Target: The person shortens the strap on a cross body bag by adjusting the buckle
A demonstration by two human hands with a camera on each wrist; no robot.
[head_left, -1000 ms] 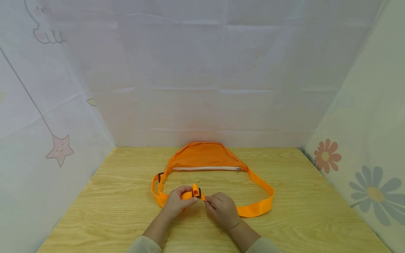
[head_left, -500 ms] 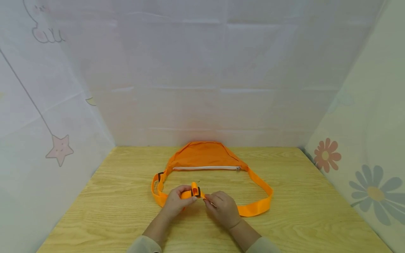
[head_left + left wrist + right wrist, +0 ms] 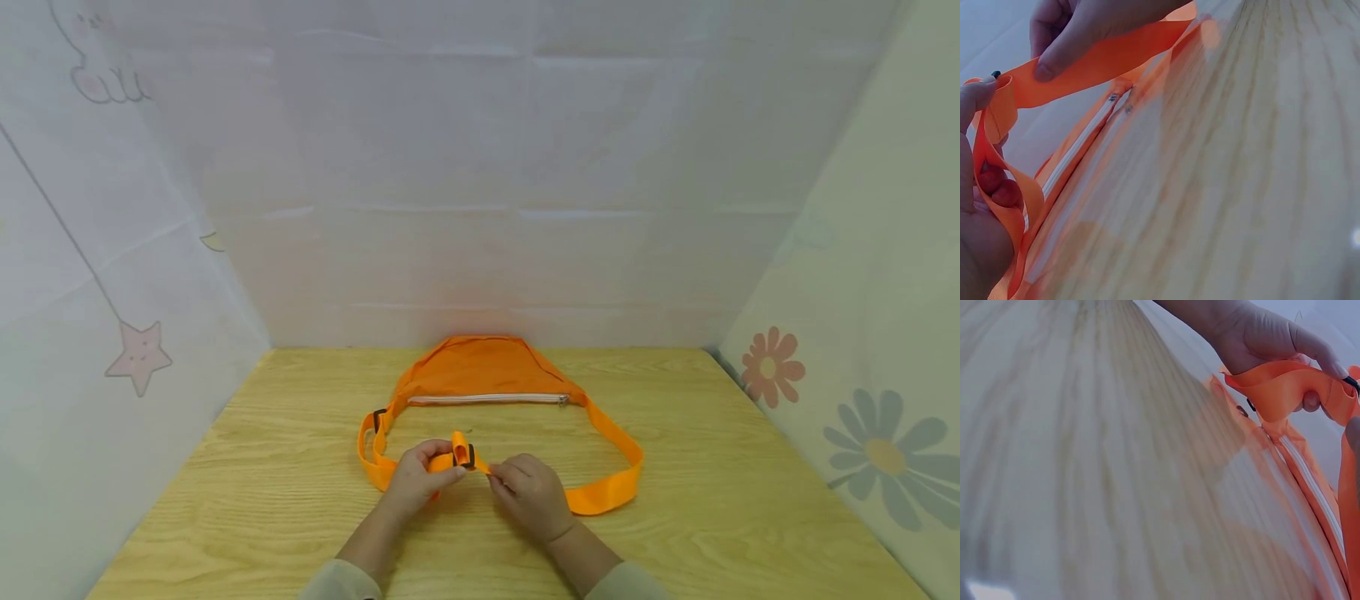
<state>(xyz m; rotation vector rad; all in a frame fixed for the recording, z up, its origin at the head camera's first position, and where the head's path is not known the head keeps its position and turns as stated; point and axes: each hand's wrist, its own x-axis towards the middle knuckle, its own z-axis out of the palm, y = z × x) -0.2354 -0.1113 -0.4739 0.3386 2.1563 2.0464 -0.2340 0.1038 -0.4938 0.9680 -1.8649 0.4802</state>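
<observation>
An orange waist bag [image 3: 483, 367] with a white zipper [image 3: 487, 399] lies at the back of the table, its orange strap [image 3: 606, 495] looping toward the front. My left hand [image 3: 413, 482] pinches the strap at a black buckle [image 3: 469, 456], through which a small loop of webbing stands up. To the right of the buckle, my right hand [image 3: 532, 496] pinches the strap between thumb and fingers. The webbing between both hands runs taut and slightly slanted. In the left wrist view, the right thumb [image 3: 1045, 70] presses flat on the strap.
A second black buckle [image 3: 379, 420] sits on the strap at the bag's left side. The wooden table [image 3: 720, 500] is bounded by pale cloth walls, with a printed star [image 3: 140, 357] at left and printed flowers [image 3: 887, 457] at right.
My right hand has shifted slightly to the right, and a little more strap shows between it and the buckle. The left hand keeps its hold; the bag stays in place.
</observation>
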